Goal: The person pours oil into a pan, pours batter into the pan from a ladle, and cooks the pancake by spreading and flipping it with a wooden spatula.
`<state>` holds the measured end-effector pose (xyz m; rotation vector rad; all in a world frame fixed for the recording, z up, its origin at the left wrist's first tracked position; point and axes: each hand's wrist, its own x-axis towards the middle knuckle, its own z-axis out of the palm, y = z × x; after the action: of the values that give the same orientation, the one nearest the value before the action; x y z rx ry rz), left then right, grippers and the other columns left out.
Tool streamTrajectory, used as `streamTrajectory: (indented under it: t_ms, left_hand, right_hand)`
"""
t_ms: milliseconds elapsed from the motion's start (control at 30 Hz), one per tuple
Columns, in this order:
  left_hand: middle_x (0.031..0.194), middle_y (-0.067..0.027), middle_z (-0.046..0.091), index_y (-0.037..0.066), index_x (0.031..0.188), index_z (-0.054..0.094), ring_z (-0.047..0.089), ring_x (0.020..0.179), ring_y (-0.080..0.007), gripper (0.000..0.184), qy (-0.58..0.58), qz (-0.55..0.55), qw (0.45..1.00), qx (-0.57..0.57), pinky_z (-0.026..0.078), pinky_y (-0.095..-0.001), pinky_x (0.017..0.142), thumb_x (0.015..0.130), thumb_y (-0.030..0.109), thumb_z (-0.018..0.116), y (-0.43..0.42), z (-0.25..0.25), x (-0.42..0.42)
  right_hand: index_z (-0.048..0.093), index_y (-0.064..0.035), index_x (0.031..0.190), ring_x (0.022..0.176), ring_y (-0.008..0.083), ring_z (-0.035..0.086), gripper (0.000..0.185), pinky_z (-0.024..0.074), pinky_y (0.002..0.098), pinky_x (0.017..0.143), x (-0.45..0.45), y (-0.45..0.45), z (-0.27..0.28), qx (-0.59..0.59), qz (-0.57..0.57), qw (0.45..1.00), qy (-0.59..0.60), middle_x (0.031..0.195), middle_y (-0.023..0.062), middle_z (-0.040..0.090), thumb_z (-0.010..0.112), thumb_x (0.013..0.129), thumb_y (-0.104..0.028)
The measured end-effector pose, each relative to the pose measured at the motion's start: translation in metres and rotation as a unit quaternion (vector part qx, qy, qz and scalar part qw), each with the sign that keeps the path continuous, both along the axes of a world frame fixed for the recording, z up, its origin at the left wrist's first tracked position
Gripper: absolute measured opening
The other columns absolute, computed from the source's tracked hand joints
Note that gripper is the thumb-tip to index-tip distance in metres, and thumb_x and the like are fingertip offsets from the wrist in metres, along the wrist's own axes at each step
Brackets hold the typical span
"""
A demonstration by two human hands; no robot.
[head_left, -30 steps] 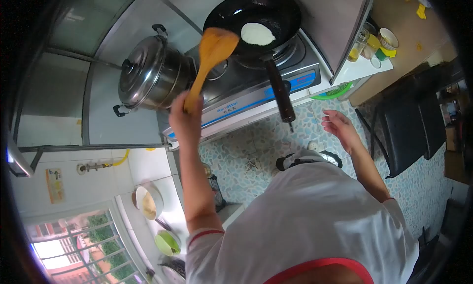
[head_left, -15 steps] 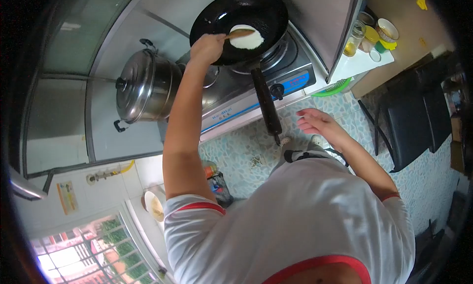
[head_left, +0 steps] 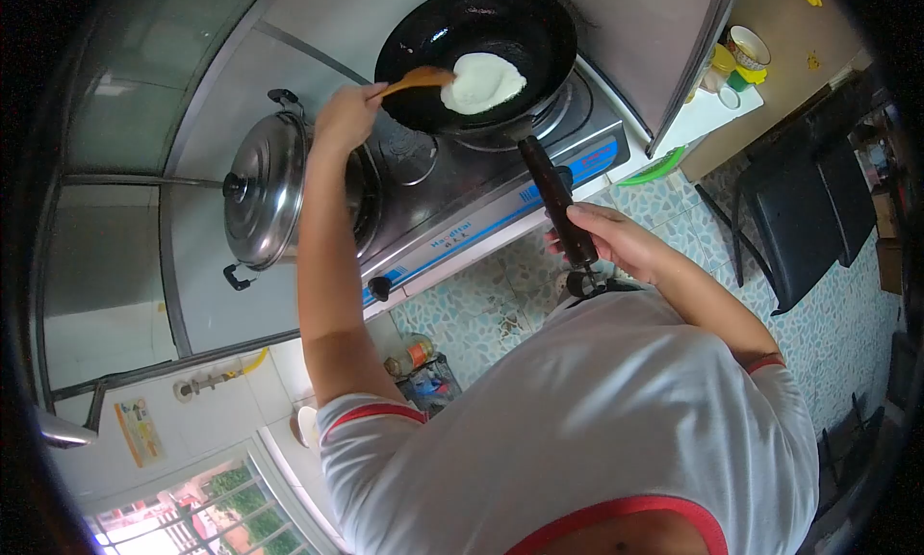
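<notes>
My left hand (head_left: pixel 346 120) is closed around the end of a wooden spatula (head_left: pixel 423 77). The spatula's blade touches the left edge of a white, roundish patch of food (head_left: pixel 484 83) that lies flat in a black wok (head_left: pixel 539 50); I cannot tell whether it is egg or batter. The wok sits on the right burner of a gas stove (head_left: pixel 462 218), its dark handle (head_left: pixel 558 201) pointing toward my body. My right hand (head_left: pixel 621 242) wraps round this handle near its end, thumb on top and fingers partly hidden beneath.
A lidded steel pot (head_left: pixel 265 189) stands left of the wok. Jars and a bowl (head_left: pixel 748 47) are on a white counter at the right, behind a grey panel (head_left: pixel 640 45). A black chair (head_left: pixel 808 218) stands on the tiled floor. A bottle (head_left: pixel 411 355) sits below the stove.
My right hand has moved from open air onto the wok handle and closed on it. My left hand and the spatula have shifted left, to the food's edge. The camera view has shifted slightly.
</notes>
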<state>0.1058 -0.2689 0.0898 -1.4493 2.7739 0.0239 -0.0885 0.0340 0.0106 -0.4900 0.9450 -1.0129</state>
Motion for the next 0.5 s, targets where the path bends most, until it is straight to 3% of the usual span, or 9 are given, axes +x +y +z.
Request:
streamTrajectory:
  t_ms: [133,267,367,500]
  left_hand:
    - [0.099,-0.0147,0.06,0.023,0.109,0.059,0.056,0.093,-0.0303,0.027,0.031,-0.014,0.999,-0.007,0.044,-0.0388,0.079,0.085,0.026,0.048,-0.014,-0.029,-0.041]
    - [0.083,-0.0187,0.054,0.022,0.109,0.06,0.055,0.083,-0.035,0.026,0.045,-0.054,0.997,-0.04,0.043,-0.0396,0.073,0.085,0.025,0.049,-0.018,-0.053,-0.031]
    - [0.083,-0.0187,0.054,0.019,0.107,0.061,0.054,0.084,-0.0345,0.025,-0.014,-0.044,0.999,0.012,0.043,-0.0389,0.073,0.086,0.024,0.049,0.006,-0.025,-0.013]
    - [0.085,-0.0193,0.057,0.013,0.101,0.062,0.056,0.083,-0.0353,0.023,-0.034,-0.089,0.995,-0.011,0.044,-0.0401,0.072,0.084,0.022,0.051,0.038,0.016,-0.01]
  right_hand:
    - [0.047,-0.003,0.116,0.092,0.0168,0.058,0.038,0.0464,0.0265,0.078,0.004,0.001,-0.006,-0.002,-0.01,1.0,-0.007,0.103,0.0096,0.058,0.042,0.091,-0.031]
    - [0.047,-0.0033,0.117,0.091,0.0167,0.058,0.036,0.0468,0.0263,0.078,0.005,0.001,-0.005,0.0,-0.017,1.0,-0.007,0.103,0.0096,0.058,0.045,0.09,-0.029]
    - [0.047,-0.0033,0.115,0.089,0.0163,0.059,0.034,0.0477,0.0263,0.076,0.003,0.002,-0.006,-0.001,-0.023,0.999,-0.025,0.101,0.0088,0.058,0.047,0.09,-0.026]
    - [0.048,-0.0034,0.112,0.087,0.0156,0.059,0.032,0.0484,0.0249,0.071,0.001,0.0,-0.008,-0.005,-0.02,1.0,-0.014,0.098,0.0074,0.059,0.048,0.089,-0.026]
